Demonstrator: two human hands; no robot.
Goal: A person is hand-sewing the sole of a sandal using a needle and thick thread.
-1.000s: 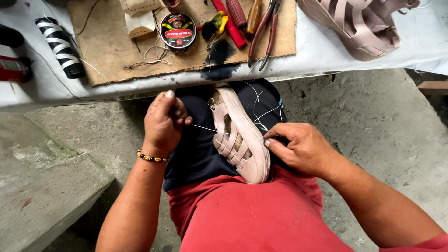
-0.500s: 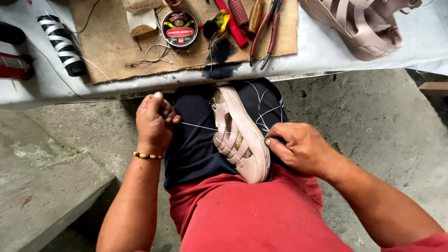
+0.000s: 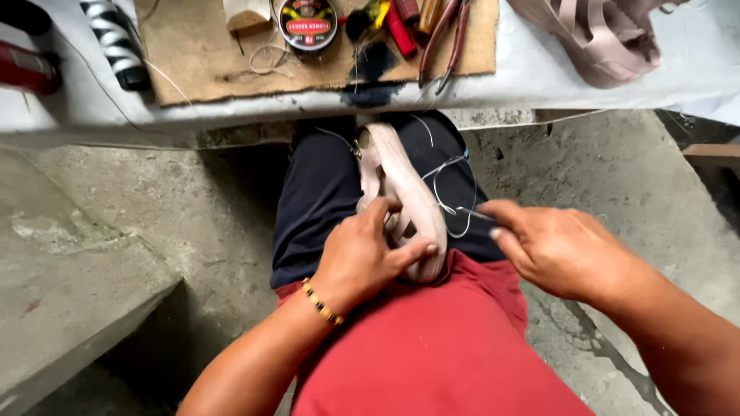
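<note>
A pale pink sandal (image 3: 401, 185) lies sole-side up along my lap, between my dark-trousered knees. My left hand (image 3: 362, 258), with a beaded bracelet at the wrist, grips the sandal's near end, fingers over the straps. My right hand (image 3: 551, 246) is just right of the sandal, fingers pinched on a thin tool or needle that is blurred. White thread (image 3: 451, 196) loops from the sandal's side toward that hand.
A bench edge (image 3: 231, 115) covered in white sheet crosses the top. On its cardboard mat (image 3: 208, 54) lie a round tin (image 3: 307, 23), pliers (image 3: 447, 42), a red tool and a striped spool (image 3: 116, 42). A second pink sandal (image 3: 601, 38) sits top right. A concrete step (image 3: 69, 285) is at left.
My left hand stopped pulling thread out to the left and came in to grip the sandal's near end. My right hand shifted slightly right, off the sandal. The view tilted down.
</note>
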